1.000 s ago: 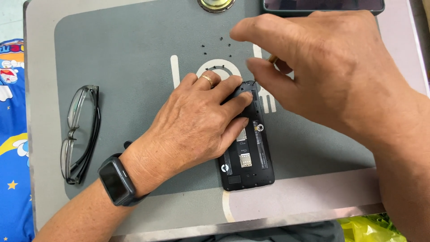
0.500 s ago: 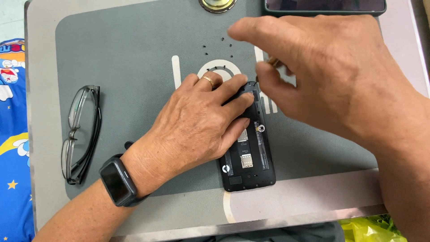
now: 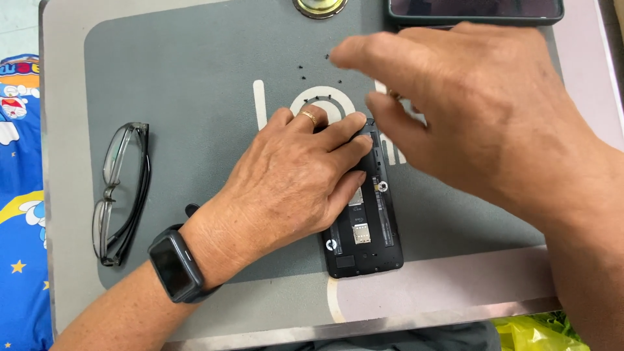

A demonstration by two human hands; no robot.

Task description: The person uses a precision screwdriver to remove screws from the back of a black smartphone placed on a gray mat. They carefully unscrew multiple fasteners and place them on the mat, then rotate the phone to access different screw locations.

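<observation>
While lying face down near the front edge of the grey mat (image 3: 162, 78), being pinned flat by the spread, ungrasping left hand (image 3: 292, 179) so the opened black phone (image 3: 367, 227) cannot slide, and being approached by the loosely open, empty right hand (image 3: 481, 117) hovering over its top end.

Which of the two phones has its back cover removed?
The phone under the left hand, mid-mat: its inner parts show. The other phone at the top edge looks closed.

Right hand (image 3: 481, 110) slightly higher, leftward.
</observation>
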